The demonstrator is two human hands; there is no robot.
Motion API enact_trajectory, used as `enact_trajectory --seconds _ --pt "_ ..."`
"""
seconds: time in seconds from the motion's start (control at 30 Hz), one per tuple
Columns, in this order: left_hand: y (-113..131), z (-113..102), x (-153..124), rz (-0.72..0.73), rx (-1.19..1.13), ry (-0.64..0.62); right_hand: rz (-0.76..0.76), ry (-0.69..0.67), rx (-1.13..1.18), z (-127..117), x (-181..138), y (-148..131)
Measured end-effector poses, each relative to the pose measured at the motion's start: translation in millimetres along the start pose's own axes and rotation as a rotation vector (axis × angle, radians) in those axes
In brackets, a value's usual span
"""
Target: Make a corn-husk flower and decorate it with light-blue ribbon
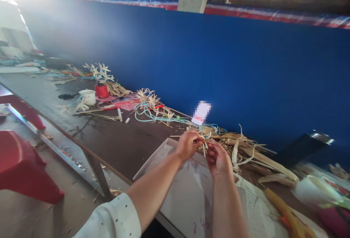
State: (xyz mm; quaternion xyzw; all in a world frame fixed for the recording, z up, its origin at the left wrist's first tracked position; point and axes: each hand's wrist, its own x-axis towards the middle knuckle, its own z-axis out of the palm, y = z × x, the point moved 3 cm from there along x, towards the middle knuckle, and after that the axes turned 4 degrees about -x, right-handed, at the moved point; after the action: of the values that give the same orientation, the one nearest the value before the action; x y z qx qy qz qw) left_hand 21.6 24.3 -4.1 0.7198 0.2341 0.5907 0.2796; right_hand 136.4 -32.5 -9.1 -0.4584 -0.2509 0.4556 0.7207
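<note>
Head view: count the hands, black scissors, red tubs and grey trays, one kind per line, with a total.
hands: 2, left hand and right hand, both pinching straw strips
black scissors: 1
red tub: 1
tray: 1
total: 5

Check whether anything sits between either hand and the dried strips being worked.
Nothing visible does. The left hand and the right hand both pinch the dried strips directly, above the white tray. The husk pile lies behind the hands, not between.

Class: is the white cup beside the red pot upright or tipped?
Upright: the white cup shows its open rim on top, base on the table.
</note>
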Motion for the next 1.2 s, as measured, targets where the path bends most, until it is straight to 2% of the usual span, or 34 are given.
enact_trajectory --seconds 0.27,0.5,0.9,1.2 --pt "-0.2 -0.3 0.9 -0.010 -0.056 0.064 -0.046 -0.001 -0.031 -0.7 0.8 0.8" --pt "0.2 -0.3 0.4 -0.024 -0.057 0.066 -0.085 -0.004 -0.044 1.0 -0.3 -1.8" --pt "1.5 -0.5 1.1 -0.032 -0.067 0.064 -0.009 0.031 0.049 3.0 -2.0 -4.9" --pt "1.7 -1.7 1.4 -0.102 -0.140 0.099 -0.003 0.039 -0.023 -2.5 3.8 0.5"
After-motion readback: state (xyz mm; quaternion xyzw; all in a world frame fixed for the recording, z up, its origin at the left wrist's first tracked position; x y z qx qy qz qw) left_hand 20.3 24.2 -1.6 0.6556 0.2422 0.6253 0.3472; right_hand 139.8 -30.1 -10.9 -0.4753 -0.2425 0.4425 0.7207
